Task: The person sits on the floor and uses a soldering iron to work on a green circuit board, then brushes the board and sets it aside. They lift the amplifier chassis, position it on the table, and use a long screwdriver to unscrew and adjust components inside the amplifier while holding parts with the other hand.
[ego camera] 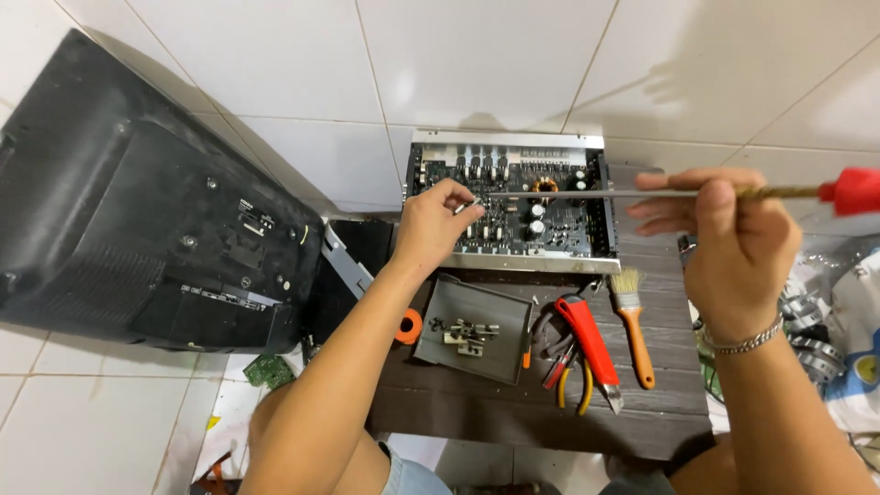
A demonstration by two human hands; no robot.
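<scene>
Black TV back (137,220) leans far left on white tile floor (513,55). Open amp chassis (509,202) w/ circuit board sits far centre on dark wood table (513,412). Long screwdriver (642,193) lies horizontal, red handle right, tip pointing left over board. Right hand (724,238) closed round shaft nr handle. Left hand (440,225) pinches tip end. Grey tray (472,330), red pliers (587,339), brush (631,321) near.

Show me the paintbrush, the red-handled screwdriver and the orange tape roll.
paintbrush (634,332), head view, on its orange handle.
red-handled screwdriver (596,193), head view, on its metal shaft.
orange tape roll (410,326), head view, on its visible edge.
</scene>
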